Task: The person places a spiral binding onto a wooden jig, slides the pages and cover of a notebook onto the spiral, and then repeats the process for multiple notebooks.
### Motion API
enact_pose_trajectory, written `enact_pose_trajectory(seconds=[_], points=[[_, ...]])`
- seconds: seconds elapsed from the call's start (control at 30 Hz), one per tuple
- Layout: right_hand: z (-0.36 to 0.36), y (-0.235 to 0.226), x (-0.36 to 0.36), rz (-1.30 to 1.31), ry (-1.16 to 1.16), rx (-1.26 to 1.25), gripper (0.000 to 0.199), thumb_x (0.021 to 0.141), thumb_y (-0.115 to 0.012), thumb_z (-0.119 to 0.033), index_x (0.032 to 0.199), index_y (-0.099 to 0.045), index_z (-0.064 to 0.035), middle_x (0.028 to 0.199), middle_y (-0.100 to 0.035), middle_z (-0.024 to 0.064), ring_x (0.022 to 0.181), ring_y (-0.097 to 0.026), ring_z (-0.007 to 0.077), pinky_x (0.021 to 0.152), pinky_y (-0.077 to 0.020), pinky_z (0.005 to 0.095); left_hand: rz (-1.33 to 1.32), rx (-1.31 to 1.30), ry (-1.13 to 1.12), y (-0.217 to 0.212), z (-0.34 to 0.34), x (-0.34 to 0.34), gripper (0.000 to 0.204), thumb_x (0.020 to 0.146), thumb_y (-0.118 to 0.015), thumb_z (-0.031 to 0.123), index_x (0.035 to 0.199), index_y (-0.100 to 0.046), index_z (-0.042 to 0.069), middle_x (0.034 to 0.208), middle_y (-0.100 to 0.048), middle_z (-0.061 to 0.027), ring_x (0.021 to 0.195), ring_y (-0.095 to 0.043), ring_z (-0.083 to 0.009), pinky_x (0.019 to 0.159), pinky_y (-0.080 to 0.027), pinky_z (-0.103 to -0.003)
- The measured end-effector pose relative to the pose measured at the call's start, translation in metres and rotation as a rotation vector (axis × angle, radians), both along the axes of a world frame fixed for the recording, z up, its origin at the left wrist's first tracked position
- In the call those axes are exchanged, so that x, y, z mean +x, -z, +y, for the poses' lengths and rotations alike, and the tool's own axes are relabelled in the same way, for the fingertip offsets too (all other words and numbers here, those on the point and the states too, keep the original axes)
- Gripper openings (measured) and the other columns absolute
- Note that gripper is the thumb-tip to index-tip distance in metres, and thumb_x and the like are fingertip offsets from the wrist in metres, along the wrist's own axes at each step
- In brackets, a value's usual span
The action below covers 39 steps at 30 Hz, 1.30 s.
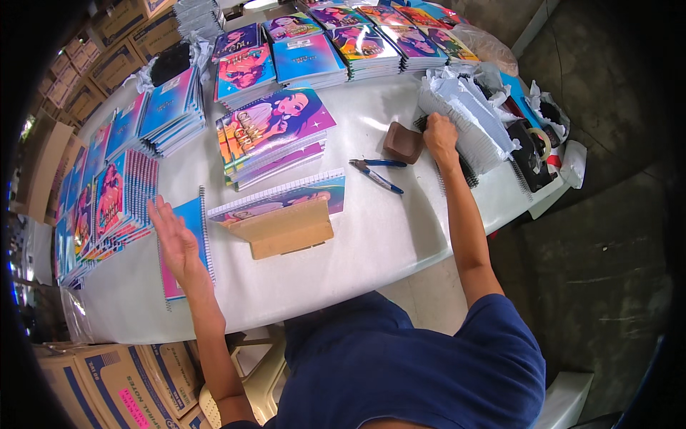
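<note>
Grip of the right hand (441, 136) is bent downward with its fingers curled in at the black coils (468, 174), which lie on the bench (343, 275) toward the right; whether it is grasping one of them I cannot tell. Just beside it on the right sits a white ribbed bundle (480, 139) in crumpled paper, and near its left a brown block (403, 143). Farther left, pliers (379, 178) with blue handles lie spread apart.

The left hand (175, 239) is released, fingers extended and palm bare, over a blue and pink notebook (191, 222) near the bench's left front; contact between them is unclear. That notebook lies flat, with dark coil showing along its sides.

Between the hands, a notebook with a white spiral along its upper edge (314, 187) leans at a folded cardboard stand (286, 232). Behind it rises a notebook stack (275, 129) with colourful illustrated covers.

Farther out, more piles (125, 196) crowd the left side, and rows of notebooks (307, 57) line the far side. A tape roll (541, 145) is at the right end. Cartons (107, 379) stand at lower left, beside a pale plastic chair (262, 390).
</note>
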State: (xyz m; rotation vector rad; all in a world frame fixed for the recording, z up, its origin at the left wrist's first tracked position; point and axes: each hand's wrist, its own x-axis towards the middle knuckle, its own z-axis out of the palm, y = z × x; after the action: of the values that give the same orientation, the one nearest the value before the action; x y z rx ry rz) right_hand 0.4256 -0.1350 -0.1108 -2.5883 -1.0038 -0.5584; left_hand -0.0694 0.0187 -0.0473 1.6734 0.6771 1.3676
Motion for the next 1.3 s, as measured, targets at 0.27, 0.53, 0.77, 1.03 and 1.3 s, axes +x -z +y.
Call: enact_pose_trajectory(seconds=[0.27, 0.53, 0.77, 1.03, 1.3], points=[[-0.032, 0.006, -0.017, -0.015, -0.094, -0.225, 0.012, 0.077, -0.058, -0.008, 0.086, -0.06, -0.0002, 0.087, -0.063, 0.022, 0.084, -0.063, 0.0418, 0.075, -0.051, 0.0514, 0.02, 0.124, -0.012, -0.029, -0.019, 0.02, 0.069, 0.096, -0.055, 0.022, 0.151, -0.017, 0.004, 0.155, -0.023, -0.0148, 0.144, -0.02, -0.0268, 0.116, -0.017, -0.043], [-0.047, -0.035, -0.022, 0.116, -0.322, 0.105, 0.022, 0.077, -0.058, -0.001, 0.098, -0.062, -0.0001, 0.104, -0.058, 0.0223, 0.089, -0.06, 0.0425, 0.08, -0.0496, 0.0478, 0.247, 0.374, -0.001, -0.054, -0.04, 0.053, 0.063, 0.089, -0.061, 0.007, 0.145, -0.033, 0.002, 0.153, -0.03, -0.0145, 0.143, -0.022, -0.029, 0.115, -0.017, -0.043], [-0.022, -0.035, -0.031, 0.144, -0.396, 0.137, 0.031, 0.077, -0.054, 0.007, 0.105, -0.063, -0.0018, 0.106, -0.055, 0.0187, 0.097, -0.057, 0.0394, 0.081, -0.0475, 0.0447, 0.677, 0.599, 0.074, -0.059, -0.053, 0.112, 0.068, 0.083, -0.069, 0.017, 0.145, -0.04, 0.016, 0.151, -0.036, -0.009, 0.144, -0.021, -0.0322, 0.115, -0.015, -0.047], [-0.012, -0.056, -0.067, -0.063, -0.621, 0.294, 0.029, 0.078, -0.057, 0.009, 0.103, -0.067, -0.0035, 0.095, -0.059, 0.0139, 0.085, -0.06, 0.0318, 0.075, -0.049, 0.0395, 0.853, 0.754, -0.016, -0.052, -0.063, 0.134, 0.064, 0.083, -0.068, 0.028, 0.141, -0.045, 0.015, 0.144, -0.043, -0.0128, 0.137, -0.028, -0.043, 0.11, -0.018, -0.059], [-0.013, -0.102, -0.178, 0.717, -0.972, 0.36, 0.018, 0.083, -0.066, -0.001, 0.1, -0.068, -0.0042, 0.087, -0.066, 0.008, 0.065, -0.055, 0.0157, 0.059, -0.0452, 0.0291, 0.947, 0.646, 0.095, -0.043, -0.06, 0.136, 0.046, 0.087, -0.064, 0.028, 0.131, -0.056, 0.016, 0.13, -0.059, -0.0065, 0.124, -0.05, -0.0369, 0.107, -0.03, -0.053]])
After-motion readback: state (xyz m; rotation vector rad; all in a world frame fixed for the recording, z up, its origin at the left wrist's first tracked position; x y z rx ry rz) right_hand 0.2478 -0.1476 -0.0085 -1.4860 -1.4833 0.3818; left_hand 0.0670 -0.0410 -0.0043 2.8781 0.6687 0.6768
